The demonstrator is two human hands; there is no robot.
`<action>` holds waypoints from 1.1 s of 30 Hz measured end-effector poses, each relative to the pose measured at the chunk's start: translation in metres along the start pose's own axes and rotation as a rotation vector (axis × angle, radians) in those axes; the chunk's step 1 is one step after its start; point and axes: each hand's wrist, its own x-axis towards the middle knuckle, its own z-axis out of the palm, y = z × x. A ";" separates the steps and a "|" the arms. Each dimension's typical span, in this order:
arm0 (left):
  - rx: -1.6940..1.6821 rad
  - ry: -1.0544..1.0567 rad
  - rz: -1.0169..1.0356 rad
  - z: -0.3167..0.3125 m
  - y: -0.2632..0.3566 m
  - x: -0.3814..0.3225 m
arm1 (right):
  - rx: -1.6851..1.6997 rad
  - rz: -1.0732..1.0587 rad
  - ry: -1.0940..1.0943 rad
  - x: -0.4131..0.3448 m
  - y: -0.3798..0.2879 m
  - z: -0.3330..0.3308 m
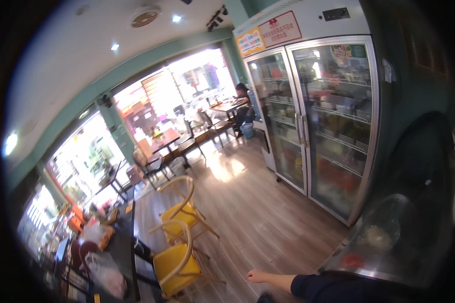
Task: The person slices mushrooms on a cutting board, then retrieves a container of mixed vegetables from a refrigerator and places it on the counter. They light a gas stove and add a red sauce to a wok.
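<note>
My right hand [256,276] reaches in from the lower right, its forearm bare below a dark sleeve. It hangs over the wood-look floor [231,231], small in the picture, with its fingers loosely bent. No object shows in it, but whether the fingers are closed is unclear. My left hand is out of view. To the right of the hand is a metal-edged counter [383,273], bearing a clear bowl or bag [392,212] with pale contents and a red item [353,260]. Left of the hand stands a wooden chair with a yellow seat [176,265].
A glass-door refrigerator [337,113] with stocked shelves stands at the right. Another yellow-seated chair [180,217] is beside a dark table [123,242] holding plastic bags [108,274]. Farther back, a person [242,92] sits at a table [227,106] near a blue bin [247,130].
</note>
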 end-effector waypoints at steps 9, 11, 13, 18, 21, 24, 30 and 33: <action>0.348 -0.459 -0.087 0.184 0.136 0.264 | 0.609 0.269 0.771 0.064 0.080 -0.349; 0.414 -0.624 -0.172 0.261 0.134 0.331 | 0.618 0.100 0.958 0.066 0.074 -0.451; 0.417 -0.794 -0.329 0.341 0.122 0.389 | 0.605 0.060 1.008 0.070 0.068 -0.549; 0.344 -0.946 -0.419 0.504 0.048 0.476 | 0.561 0.009 1.164 0.137 0.081 -0.751; 0.450 -0.866 -0.587 0.574 0.040 0.519 | 0.373 0.182 1.323 0.181 0.126 -0.830; 0.577 -0.699 -0.731 0.613 0.051 0.544 | 0.123 0.367 1.454 0.203 0.161 -0.859; 0.403 -0.867 -1.050 0.693 0.024 0.595 | -0.136 0.392 1.523 0.197 0.137 -0.829; 0.346 -1.040 -1.174 0.729 -0.008 0.613 | 0.597 0.279 1.476 0.205 0.123 -0.836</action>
